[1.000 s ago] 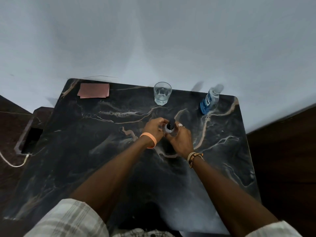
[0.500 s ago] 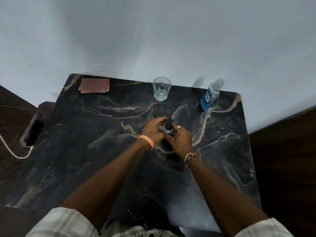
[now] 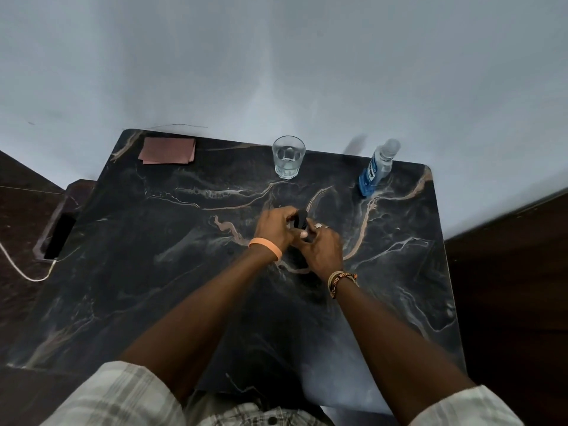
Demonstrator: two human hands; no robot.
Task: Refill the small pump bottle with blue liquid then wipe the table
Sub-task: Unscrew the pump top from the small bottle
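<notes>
Dark marble bench (image 3: 184, 272) against a wall (image 3: 276, 72). Along its far edge: cloth (image 3: 167, 150) at 11 o'clock, glass (image 3: 288, 158) at 12, blue bottle (image 3: 376, 170) at 1. Marble shows broad beside both arms (image 3: 196, 318). At centre, left hand (image 3: 275, 229) and right hand (image 3: 322, 250) grip the pump bottle (image 3: 301, 219) between them.

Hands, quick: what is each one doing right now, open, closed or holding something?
Left hand: closed, fingers curled round the small pump bottle.
Right hand: closed, gripping the same bottle from the other side.
</notes>
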